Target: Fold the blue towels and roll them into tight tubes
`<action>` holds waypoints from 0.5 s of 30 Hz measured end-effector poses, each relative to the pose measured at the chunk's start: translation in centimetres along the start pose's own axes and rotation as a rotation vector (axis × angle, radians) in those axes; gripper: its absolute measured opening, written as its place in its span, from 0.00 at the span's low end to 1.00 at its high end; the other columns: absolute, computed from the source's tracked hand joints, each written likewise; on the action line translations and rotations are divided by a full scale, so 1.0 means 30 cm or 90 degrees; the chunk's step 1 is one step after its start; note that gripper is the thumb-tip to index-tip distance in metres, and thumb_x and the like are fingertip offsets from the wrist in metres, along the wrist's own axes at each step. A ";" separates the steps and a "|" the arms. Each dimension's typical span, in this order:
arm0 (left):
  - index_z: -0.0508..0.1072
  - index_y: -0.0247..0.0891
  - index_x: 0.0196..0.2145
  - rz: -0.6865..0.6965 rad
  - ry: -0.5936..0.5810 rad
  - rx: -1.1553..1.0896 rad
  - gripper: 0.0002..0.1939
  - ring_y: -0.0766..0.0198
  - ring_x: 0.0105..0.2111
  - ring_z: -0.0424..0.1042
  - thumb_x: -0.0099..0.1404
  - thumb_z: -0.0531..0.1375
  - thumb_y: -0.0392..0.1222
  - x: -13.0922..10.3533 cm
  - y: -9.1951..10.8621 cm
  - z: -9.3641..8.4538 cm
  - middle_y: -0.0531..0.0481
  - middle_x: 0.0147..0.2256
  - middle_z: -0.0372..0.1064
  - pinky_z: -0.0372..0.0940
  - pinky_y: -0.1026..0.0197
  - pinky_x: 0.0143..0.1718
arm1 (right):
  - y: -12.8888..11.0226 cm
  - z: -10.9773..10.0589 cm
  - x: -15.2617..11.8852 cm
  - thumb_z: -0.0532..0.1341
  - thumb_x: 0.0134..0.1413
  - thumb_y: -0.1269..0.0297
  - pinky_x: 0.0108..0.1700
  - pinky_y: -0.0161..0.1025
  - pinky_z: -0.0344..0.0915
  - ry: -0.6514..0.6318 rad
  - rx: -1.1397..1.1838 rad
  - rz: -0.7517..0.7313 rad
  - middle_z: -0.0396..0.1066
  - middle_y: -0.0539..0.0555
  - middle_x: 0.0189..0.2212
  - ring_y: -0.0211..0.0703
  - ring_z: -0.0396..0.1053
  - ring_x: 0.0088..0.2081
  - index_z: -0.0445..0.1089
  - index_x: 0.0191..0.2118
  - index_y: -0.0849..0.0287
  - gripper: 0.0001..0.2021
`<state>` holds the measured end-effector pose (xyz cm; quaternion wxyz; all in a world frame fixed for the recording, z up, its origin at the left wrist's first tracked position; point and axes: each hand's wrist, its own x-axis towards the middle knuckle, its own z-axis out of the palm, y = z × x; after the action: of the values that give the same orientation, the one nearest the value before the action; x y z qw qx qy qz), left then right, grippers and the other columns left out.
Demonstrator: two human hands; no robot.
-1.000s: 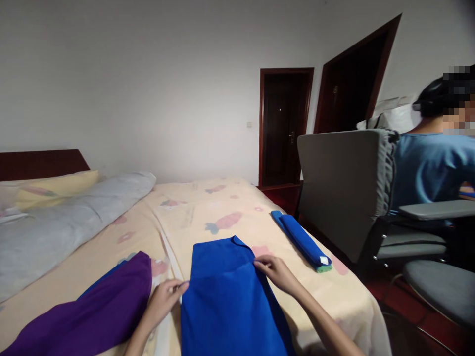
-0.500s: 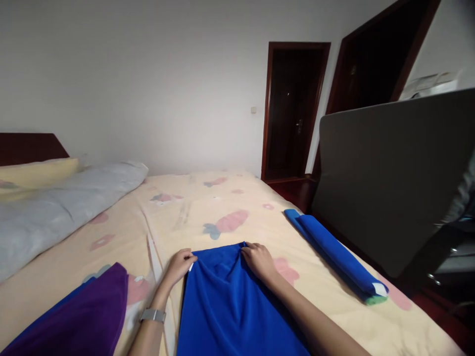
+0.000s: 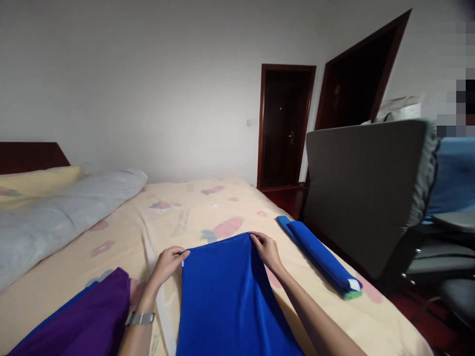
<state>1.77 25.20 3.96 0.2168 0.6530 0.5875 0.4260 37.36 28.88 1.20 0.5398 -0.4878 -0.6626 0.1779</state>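
A blue cloth (image 3: 222,291) stretches between my two hands, its far edge taut and its near part running out of view at the bottom. My left hand (image 3: 170,261) pinches the far left corner, where a small white tag shows; a metal-banded watch (image 3: 140,318) is on that wrist. At the far right corner my right hand (image 3: 266,251) is closed on the cloth, and that corner sits a little higher than the left one. Nearer on the left lies a purple cloth (image 3: 85,316) with blue cloth under it.
The bed (image 3: 193,212) has a cream sheet with a carrot print. Folded blue cloths (image 3: 322,257) lie along its right side. A grey bolster-like bundle (image 3: 74,212) is at the left. Beyond the right edge stand a dark upright panel (image 3: 363,188) and a person in blue (image 3: 456,173).
The cloth's far edge, slack and creased before, is now pulled straight. My hands have moved apart, the right one slightly up and rightward. The view has turned a little to the right.
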 end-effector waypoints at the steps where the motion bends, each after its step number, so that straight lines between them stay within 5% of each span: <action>1: 0.81 0.37 0.29 0.006 -0.001 -0.020 0.25 0.51 0.38 0.78 0.52 0.65 0.64 -0.031 0.052 -0.041 0.43 0.34 0.80 0.71 0.58 0.41 | -0.035 -0.034 -0.009 0.57 0.63 0.54 0.50 0.44 0.72 0.002 0.042 0.002 0.78 0.59 0.43 0.52 0.76 0.45 0.78 0.45 0.61 0.18; 5: 0.82 0.37 0.35 0.026 0.051 -0.110 0.23 0.51 0.40 0.79 0.50 0.69 0.60 -0.227 0.261 -0.189 0.42 0.39 0.81 0.73 0.58 0.43 | -0.212 -0.213 -0.111 0.65 0.56 0.50 0.51 0.45 0.72 0.016 0.238 0.011 0.78 0.58 0.43 0.53 0.75 0.47 0.80 0.43 0.59 0.18; 10: 0.84 0.43 0.31 0.078 0.117 -0.080 0.18 0.51 0.37 0.80 0.47 0.71 0.57 -0.519 0.496 -0.306 0.47 0.36 0.82 0.76 0.58 0.38 | -0.410 -0.471 -0.318 0.71 0.51 0.55 0.49 0.42 0.73 0.066 0.312 0.008 0.78 0.58 0.43 0.51 0.75 0.46 0.81 0.40 0.56 0.13; 15: 0.83 0.56 0.24 0.137 0.169 -0.027 0.09 0.49 0.35 0.81 0.44 0.71 0.57 -0.800 0.631 -0.392 0.54 0.32 0.82 0.78 0.54 0.38 | -0.564 -0.704 -0.529 0.72 0.50 0.61 0.40 0.36 0.73 0.105 0.313 -0.110 0.76 0.56 0.38 0.47 0.74 0.41 0.80 0.35 0.53 0.06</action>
<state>4.55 -4.29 17.94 0.1037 0.6456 0.5285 0.5415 47.51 1.63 12.98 0.7073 -0.2962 -0.5926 0.2467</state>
